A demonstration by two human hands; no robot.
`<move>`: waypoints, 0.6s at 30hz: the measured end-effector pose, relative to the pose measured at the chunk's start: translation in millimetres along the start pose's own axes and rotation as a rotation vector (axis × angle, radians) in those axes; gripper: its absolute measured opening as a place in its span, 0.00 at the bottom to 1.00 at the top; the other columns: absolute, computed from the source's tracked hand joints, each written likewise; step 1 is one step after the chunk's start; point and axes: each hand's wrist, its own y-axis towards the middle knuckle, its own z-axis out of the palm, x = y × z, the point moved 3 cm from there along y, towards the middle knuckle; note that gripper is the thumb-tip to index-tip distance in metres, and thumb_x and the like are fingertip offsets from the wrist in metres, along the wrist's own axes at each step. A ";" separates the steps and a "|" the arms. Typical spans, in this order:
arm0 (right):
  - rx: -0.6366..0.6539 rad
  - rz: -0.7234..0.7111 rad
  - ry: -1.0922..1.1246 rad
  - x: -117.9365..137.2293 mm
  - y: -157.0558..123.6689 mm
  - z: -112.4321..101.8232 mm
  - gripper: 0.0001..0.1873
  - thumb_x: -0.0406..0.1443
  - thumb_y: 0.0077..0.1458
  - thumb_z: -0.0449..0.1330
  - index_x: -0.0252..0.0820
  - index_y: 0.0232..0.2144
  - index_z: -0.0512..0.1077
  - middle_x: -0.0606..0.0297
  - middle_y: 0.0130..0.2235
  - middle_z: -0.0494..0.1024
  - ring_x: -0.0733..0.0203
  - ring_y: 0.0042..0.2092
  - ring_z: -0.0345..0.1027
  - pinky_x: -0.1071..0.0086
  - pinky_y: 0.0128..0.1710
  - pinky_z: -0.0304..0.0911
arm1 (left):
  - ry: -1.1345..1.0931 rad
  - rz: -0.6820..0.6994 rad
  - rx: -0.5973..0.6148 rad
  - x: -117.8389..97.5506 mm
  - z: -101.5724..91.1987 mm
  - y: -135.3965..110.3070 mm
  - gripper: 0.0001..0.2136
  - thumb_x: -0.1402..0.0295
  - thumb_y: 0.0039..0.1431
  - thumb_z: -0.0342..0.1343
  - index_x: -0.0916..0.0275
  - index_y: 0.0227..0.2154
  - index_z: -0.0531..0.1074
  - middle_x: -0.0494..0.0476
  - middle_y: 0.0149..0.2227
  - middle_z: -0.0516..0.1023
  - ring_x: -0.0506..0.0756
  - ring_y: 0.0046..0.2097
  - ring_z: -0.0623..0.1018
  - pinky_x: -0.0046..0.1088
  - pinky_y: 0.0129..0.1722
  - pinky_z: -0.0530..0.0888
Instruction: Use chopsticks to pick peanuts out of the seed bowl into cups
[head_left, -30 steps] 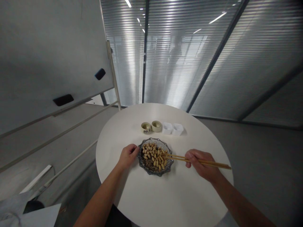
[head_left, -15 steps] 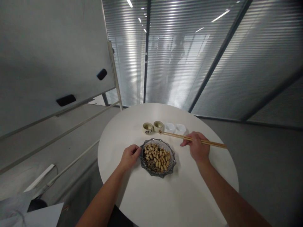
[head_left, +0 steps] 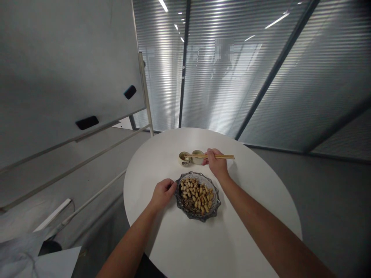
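Note:
My left hand (head_left: 162, 194) pinches the left rim of a dark, scallop-edged glass bowl (head_left: 216, 210). Inside lie many peanuts in shells (head_left: 199, 193), with striped, seed-like pieces (head_left: 189, 205) towards the lower left. A pair of wooden chopsticks (head_left: 224, 156) is gripped in my right hand (head_left: 218, 165), beyond the bowl. Their tips reach left across the right-hand small cup (head_left: 198, 161) to the mouth of the left-hand small cup (head_left: 184, 163), which bears dark lettering. Whether the tips pinch anything is too small to tell. My right hand hides the two white dishes.
Everything stands on a round white table (head_left: 199, 251). A whiteboard (head_left: 63, 69) on a metal frame rises at the left, with two black erasers (head_left: 87, 122) on it. Behind the table runs a glass partition with blinds (head_left: 220, 85).
My right hand has moved left with the chopsticks, bringing the tips from the right cup's near edge to the left cup. My left hand stays on the bowl rim. The view has shifted slightly.

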 end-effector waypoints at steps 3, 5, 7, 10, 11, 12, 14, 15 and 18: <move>0.052 0.001 -0.022 -3.1 0.5 5.7 0.25 0.57 0.62 0.54 0.46 0.25 0.68 0.66 0.19 0.74 0.58 0.21 0.71 0.65 0.24 0.69 | 0.000 0.010 -0.005 1.2 1.2 1.0 0.18 0.54 0.64 0.50 0.62 0.27 0.74 0.51 0.25 0.71 0.51 0.30 0.68 0.26 0.31 0.64; 0.088 0.003 -0.022 -3.5 -0.2 8.8 0.24 0.56 0.61 0.56 0.45 0.25 0.69 0.66 0.19 0.74 0.59 0.21 0.70 0.66 0.23 0.68 | -0.002 0.011 -0.005 0.7 1.0 1.3 0.19 0.53 0.64 0.50 0.62 0.27 0.74 0.51 0.25 0.71 0.51 0.30 0.68 0.27 0.31 0.64; 0.116 0.011 -0.022 -3.8 -0.6 11.3 0.23 0.55 0.59 0.58 0.44 0.25 0.70 0.67 0.19 0.74 0.60 0.20 0.70 0.67 0.22 0.68 | -0.005 0.008 -0.002 -0.6 0.5 1.2 0.19 0.53 0.64 0.50 0.62 0.27 0.74 0.51 0.25 0.71 0.52 0.30 0.69 0.27 0.32 0.64; 0.126 0.036 -0.007 -3.9 0.1 11.5 0.20 0.52 0.58 0.60 0.43 0.26 0.72 0.67 0.19 0.75 0.59 0.21 0.71 0.67 0.22 0.69 | -0.005 0.002 -0.004 -2.4 -0.2 0.8 0.19 0.53 0.64 0.50 0.62 0.27 0.74 0.51 0.25 0.71 0.52 0.30 0.69 0.27 0.31 0.64; 0.123 0.046 0.001 -3.2 0.2 10.1 0.19 0.51 0.58 0.61 0.43 0.26 0.72 0.66 0.19 0.75 0.59 0.21 0.72 0.67 0.22 0.69 | -0.003 0.002 -0.006 -2.5 -0.2 0.7 0.19 0.53 0.64 0.50 0.62 0.27 0.74 0.51 0.25 0.71 0.52 0.30 0.68 0.26 0.31 0.64; 0.119 0.054 0.012 -2.0 -0.1 7.7 0.18 0.50 0.58 0.61 0.44 0.27 0.72 0.66 0.19 0.76 0.58 0.21 0.73 0.66 0.22 0.71 | -0.002 0.003 -0.009 -2.4 -0.1 0.8 0.19 0.53 0.64 0.50 0.62 0.26 0.74 0.51 0.25 0.71 0.52 0.30 0.68 0.26 0.31 0.64; 0.100 0.067 0.038 2.4 -2.2 -0.5 0.17 0.50 0.58 0.61 0.44 0.28 0.72 0.65 0.21 0.77 0.57 0.22 0.74 0.64 0.24 0.73 | -0.004 0.005 -0.009 -1.3 0.6 1.1 0.18 0.54 0.63 0.50 0.62 0.26 0.74 0.51 0.25 0.71 0.52 0.30 0.68 0.26 0.30 0.64; 0.086 0.076 0.061 5.2 -4.4 -6.6 0.17 0.50 0.57 0.61 0.44 0.28 0.72 0.65 0.22 0.77 0.57 0.23 0.74 0.64 0.25 0.74 | -0.005 0.005 -0.011 -0.4 0.9 1.3 0.18 0.54 0.63 0.51 0.62 0.26 0.74 0.51 0.25 0.71 0.52 0.30 0.68 0.26 0.30 0.64; 0.047 0.115 0.154 13.5 -17.1 -31.4 0.18 0.51 0.55 0.64 0.42 0.29 0.73 0.64 0.24 0.78 0.58 0.24 0.75 0.62 0.27 0.77 | -0.005 -0.002 -0.008 2.0 1.7 1.9 0.18 0.54 0.63 0.51 0.62 0.26 0.74 0.52 0.25 0.72 0.52 0.30 0.69 0.26 0.30 0.64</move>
